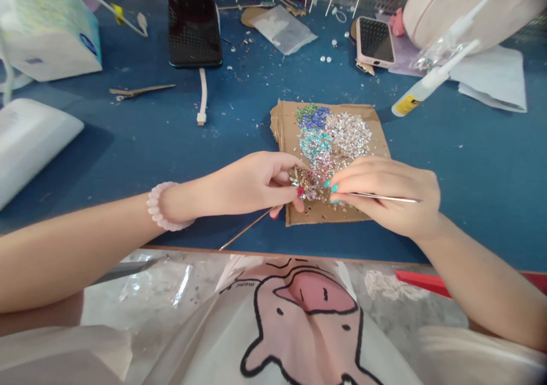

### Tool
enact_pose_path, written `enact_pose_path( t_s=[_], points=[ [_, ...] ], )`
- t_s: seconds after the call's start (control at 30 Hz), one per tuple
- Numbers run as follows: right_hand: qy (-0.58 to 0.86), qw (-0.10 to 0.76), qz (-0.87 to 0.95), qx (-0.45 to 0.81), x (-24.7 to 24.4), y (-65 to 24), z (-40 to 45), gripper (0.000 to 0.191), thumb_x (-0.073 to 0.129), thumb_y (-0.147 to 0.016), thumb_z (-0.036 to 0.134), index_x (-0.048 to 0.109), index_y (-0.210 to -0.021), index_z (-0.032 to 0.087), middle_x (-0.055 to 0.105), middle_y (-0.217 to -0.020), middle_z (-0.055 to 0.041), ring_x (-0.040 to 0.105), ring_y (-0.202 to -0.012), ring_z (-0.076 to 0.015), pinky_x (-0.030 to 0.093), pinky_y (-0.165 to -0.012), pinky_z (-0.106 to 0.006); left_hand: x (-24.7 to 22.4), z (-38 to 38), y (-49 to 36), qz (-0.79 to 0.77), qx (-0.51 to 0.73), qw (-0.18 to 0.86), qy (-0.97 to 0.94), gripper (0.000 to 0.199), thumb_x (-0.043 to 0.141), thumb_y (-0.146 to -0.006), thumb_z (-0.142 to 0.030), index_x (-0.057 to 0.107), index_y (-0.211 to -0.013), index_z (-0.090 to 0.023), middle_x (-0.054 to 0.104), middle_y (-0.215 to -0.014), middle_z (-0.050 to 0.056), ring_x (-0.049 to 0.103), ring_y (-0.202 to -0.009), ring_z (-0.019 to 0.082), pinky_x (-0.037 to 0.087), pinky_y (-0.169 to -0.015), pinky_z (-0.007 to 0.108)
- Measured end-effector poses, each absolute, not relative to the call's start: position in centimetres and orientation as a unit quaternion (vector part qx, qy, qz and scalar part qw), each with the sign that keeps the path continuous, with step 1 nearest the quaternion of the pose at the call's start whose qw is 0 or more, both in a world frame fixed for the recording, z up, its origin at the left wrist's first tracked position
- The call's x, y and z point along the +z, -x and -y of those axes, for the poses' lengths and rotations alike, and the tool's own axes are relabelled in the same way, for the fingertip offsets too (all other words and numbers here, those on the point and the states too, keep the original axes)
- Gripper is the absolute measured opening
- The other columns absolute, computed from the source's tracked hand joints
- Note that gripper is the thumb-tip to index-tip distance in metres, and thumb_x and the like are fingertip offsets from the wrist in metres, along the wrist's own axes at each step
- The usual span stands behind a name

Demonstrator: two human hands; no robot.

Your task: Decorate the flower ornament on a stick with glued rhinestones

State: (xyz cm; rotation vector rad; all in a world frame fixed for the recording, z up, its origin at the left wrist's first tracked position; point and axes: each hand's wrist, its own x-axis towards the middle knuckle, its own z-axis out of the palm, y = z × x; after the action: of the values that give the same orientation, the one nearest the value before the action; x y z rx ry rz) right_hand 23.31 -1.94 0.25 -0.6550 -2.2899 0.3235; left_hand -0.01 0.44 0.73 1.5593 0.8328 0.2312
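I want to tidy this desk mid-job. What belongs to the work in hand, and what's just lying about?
In use:
small ornament, left hand
thin metal tool, right hand
cardboard with glittery bits

Apparently just lying about:
black device
pale-edged phone
short white cable

We see a blue tabletop (141, 134) with a piece of cardboard (378, 131) lying on it, near the front edge. Farther back, we have a black phone (194, 32), with a short white cable (203, 97) just in front of it and tweezers (141, 91) to the left. We find a clear plastic bag (284, 29) between the black phone and a pale-cased phone (375, 42). At the far left, we see a tissue pack (51, 32).
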Motion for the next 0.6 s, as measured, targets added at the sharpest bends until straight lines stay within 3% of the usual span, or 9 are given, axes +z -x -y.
enact_pose_path(
  t_s=[0.6],
  points=[
    [0.280, 0.365, 0.877, 0.141, -0.05, -23.32, 1.92, 0.011, 0.069, -0.085, 0.015, 0.067, -0.085, 0.026, 0.074, -0.080, 0.0015, 0.072, -0.077, -0.0166, 0.059, -0.076, -0.032, 0.46, -0.40, 0.11, -0.351, 0.105, 0.624, -0.690, 0.034, 0.054, -0.087, -0.013, 0.054, -0.122, -0.016, 0.074, -0.082, 0.000, 0.057, -0.048, 0.005, 0.048, -0.052, 0.015]
  ],
)
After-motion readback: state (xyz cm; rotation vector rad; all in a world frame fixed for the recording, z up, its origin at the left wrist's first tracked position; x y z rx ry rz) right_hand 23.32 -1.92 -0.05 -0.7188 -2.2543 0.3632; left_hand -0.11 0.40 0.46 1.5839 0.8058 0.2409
